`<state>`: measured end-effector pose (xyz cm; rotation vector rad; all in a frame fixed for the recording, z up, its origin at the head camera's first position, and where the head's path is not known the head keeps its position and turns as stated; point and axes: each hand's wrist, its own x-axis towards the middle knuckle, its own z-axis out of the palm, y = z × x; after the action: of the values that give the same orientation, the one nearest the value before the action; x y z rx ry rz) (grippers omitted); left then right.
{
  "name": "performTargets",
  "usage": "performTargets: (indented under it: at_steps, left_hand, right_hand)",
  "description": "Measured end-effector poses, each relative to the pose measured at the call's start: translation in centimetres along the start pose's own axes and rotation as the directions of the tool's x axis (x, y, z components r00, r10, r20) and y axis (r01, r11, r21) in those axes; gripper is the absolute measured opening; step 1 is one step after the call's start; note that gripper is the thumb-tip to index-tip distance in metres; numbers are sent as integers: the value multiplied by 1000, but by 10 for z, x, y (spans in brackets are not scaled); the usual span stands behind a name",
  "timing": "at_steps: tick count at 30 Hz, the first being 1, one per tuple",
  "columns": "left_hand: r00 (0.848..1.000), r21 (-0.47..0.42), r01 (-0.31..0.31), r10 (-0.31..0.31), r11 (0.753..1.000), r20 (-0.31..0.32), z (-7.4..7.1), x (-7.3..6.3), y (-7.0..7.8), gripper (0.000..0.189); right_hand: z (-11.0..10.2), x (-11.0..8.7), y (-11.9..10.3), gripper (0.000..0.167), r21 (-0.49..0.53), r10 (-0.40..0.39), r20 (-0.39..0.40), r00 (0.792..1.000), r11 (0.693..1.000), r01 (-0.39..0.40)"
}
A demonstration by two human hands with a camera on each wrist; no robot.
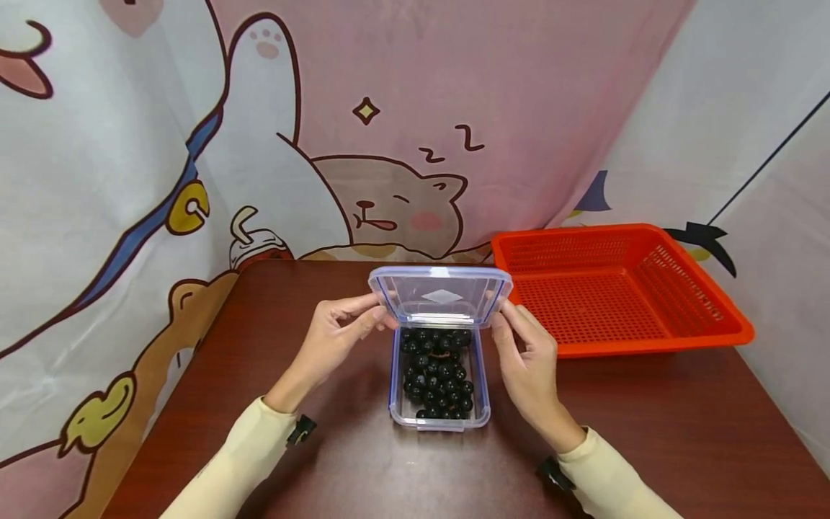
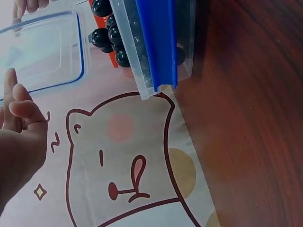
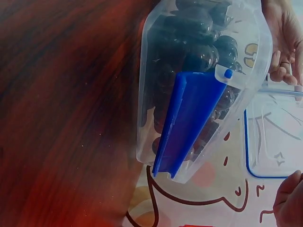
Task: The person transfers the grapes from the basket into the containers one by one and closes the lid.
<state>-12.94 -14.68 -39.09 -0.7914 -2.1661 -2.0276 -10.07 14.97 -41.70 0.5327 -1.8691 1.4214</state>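
Note:
A clear plastic food container [image 1: 483, 393] stands on the table with a bunch of black grapes [image 1: 437, 378] inside. Its clear lid [image 1: 441, 288], edged with a blue seal, is tilted up over the far end. My left hand [image 1: 340, 335] holds the lid's left edge between thumb and fingers. At the opposite edge, my right hand [image 1: 528, 360] pinches the lid with its fingertips, partly hidden behind the plastic. Blue side clips hang down along the container, one large in the left wrist view [image 2: 161, 42] and another blue clip [image 3: 189, 123] in the right wrist view.
An orange-red perforated plastic basket [image 1: 648, 346] sits at the back right, close beyond my right hand. The dark reddish-brown wooden table [image 1: 363, 468] ends at a cartoon-printed cloth [image 1: 402, 65] hanging behind and at the sides.

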Motion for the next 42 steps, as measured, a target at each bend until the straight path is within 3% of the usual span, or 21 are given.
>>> performTargets:
  at_steps: [10, 15, 23, 32, 42]
  left_hand:
    - [999, -14, -21, 22, 1000, 49, -3, -4, -4, 35]
    - [999, 57, -18, 16, 998, 38, 0, -5, -8, 32]
    - [998, 72, 25, -28, 997, 53, 3, -7, -13, 36]
    - [995, 101, 59, -66, 993, 68, 5, -11, -22, 42]
    - [991, 272, 64, -93, 960, 94, 11, -14, -35, 53]
  right_hand:
    - [-3, -7, 10, 47, -19, -14, 60, 998, 1000, 16]
    - [-5, -9, 11, 48, -39, -22, 77, 997, 999, 25]
    - [-11, -14, 12, 44, -94, 57, 151, 987, 995, -43]
    - [-17, -20, 16, 46, -151, 165, 283, 945, 981, -126]
    - [-16, -25, 19, 58, -282, 318, 378, 869, 934, -219]
